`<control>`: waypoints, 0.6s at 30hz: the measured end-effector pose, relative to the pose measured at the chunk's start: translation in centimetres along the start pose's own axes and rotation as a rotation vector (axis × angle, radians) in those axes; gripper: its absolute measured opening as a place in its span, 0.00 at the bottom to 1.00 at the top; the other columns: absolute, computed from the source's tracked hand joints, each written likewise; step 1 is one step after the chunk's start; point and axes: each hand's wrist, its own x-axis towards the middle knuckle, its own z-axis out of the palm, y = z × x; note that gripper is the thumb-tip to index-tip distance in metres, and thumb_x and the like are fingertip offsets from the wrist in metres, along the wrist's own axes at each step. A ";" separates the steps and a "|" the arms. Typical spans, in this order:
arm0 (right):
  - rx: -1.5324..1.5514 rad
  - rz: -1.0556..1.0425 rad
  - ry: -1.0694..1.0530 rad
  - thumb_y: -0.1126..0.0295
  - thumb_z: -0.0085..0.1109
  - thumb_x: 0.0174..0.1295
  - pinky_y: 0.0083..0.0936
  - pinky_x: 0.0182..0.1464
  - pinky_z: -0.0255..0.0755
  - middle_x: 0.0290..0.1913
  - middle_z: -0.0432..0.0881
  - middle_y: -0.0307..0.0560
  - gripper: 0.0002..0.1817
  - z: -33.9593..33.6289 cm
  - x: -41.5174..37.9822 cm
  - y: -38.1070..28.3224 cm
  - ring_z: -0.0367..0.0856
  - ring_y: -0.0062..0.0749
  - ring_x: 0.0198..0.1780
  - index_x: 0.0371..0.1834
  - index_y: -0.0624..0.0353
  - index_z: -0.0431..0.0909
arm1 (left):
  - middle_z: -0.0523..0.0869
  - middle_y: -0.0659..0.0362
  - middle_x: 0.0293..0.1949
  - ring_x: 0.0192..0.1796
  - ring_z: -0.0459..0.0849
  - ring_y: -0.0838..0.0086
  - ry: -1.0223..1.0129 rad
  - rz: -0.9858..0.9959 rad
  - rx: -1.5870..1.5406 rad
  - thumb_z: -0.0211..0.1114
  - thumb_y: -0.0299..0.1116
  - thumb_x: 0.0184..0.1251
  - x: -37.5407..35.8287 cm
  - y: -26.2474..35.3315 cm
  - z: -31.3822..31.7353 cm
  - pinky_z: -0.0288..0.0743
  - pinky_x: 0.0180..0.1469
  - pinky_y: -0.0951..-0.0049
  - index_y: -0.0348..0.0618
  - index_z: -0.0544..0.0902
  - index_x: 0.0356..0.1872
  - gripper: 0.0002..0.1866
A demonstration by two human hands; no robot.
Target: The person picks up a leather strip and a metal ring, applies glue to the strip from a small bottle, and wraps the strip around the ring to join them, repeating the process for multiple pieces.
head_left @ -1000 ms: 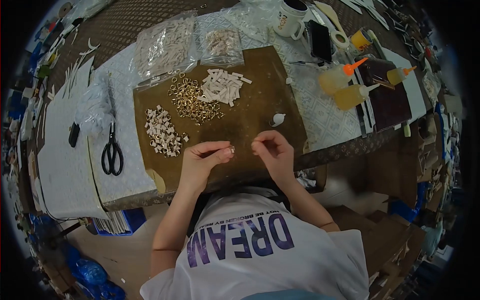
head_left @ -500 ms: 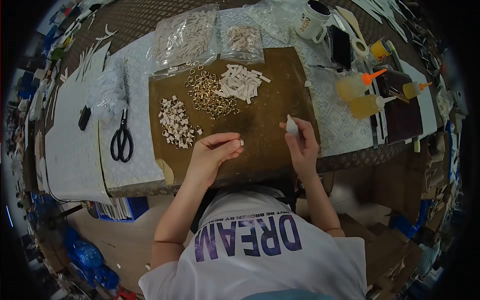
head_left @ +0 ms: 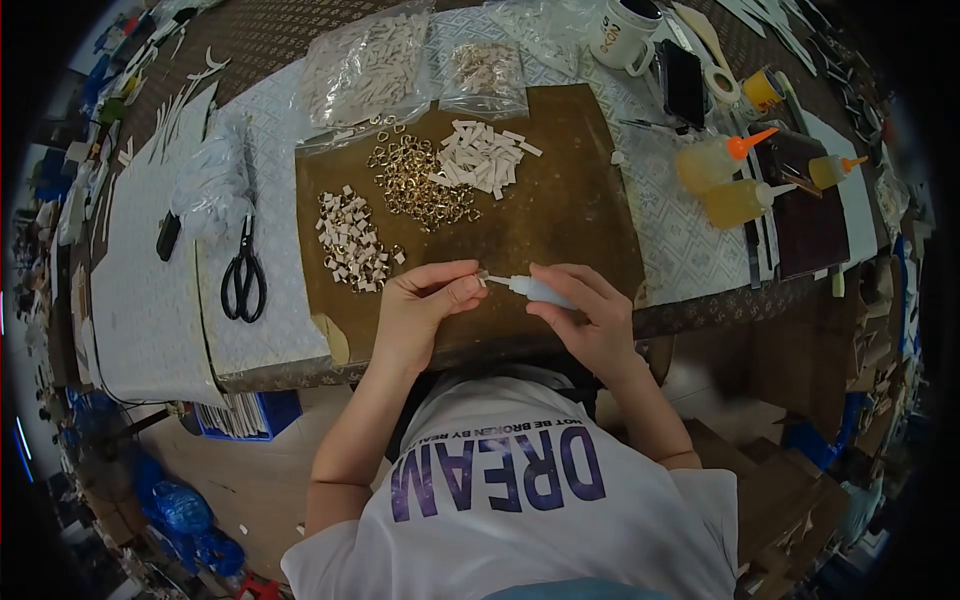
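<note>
Between thumb and fingertips, my left hand pinches a small white strip piece, mostly hidden by the fingers. My right hand is closed round a small white glue bottle, its narrow nozzle pointing left and reaching the strip piece. Beyond the hands on the brown mat lie a heap of gold metal rings and a heap of flat white strips. To the left is a pile of rings with white strips folded on them.
Black scissors and a plastic-wrapped bundle lie left of the mat. Clear bags of pieces lie at the back. On the right are bottles of yellowish liquid, a phone and a mug.
My right hand has moved left and tipped the glue bottle from upright to nearly level, bringing its nozzle to the piece in my left hand. The left hand has barely moved.
</note>
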 end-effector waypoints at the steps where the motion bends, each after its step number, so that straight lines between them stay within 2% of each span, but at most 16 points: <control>1: -0.003 -0.001 -0.004 0.76 0.70 0.47 0.25 0.40 0.77 0.41 0.81 0.47 0.20 0.1 0.0 0.1 0.82 0.34 0.39 0.47 0.58 0.81 | 0.86 0.52 0.36 0.38 0.86 0.71 0.004 0.003 0.003 0.67 0.24 0.58 0.0 0.0 0.0 0.81 0.42 0.76 0.32 0.82 0.44 0.12; 10: -0.064 -0.026 -0.020 0.76 0.70 0.47 0.24 0.39 0.78 0.41 0.81 0.46 0.20 0.2 0.0 0.0 0.81 0.34 0.39 0.46 0.58 0.81 | 0.86 0.52 0.35 0.36 0.85 0.73 0.003 0.017 0.032 0.67 0.23 0.58 -0.2 -0.1 0.0 0.81 0.41 0.77 0.32 0.82 0.43 0.12; 13: -0.065 -0.045 -0.056 0.76 0.67 0.50 0.27 0.35 0.76 0.40 0.78 0.46 0.20 0.1 0.0 -0.2 0.80 0.35 0.37 0.49 0.58 0.78 | 0.86 0.52 0.35 0.37 0.85 0.73 0.002 0.021 0.051 0.66 0.22 0.58 -0.2 -0.2 0.0 0.81 0.41 0.78 0.32 0.82 0.43 0.11; 18: -0.192 -0.110 -0.100 0.75 0.66 0.52 0.28 0.37 0.74 0.40 0.77 0.46 0.19 -0.1 0.2 -0.9 0.78 0.37 0.37 0.48 0.58 0.77 | 0.86 0.53 0.35 0.37 0.85 0.73 -0.001 0.026 0.063 0.66 0.22 0.58 -0.2 -0.8 -0.2 0.81 0.40 0.77 0.32 0.83 0.42 0.11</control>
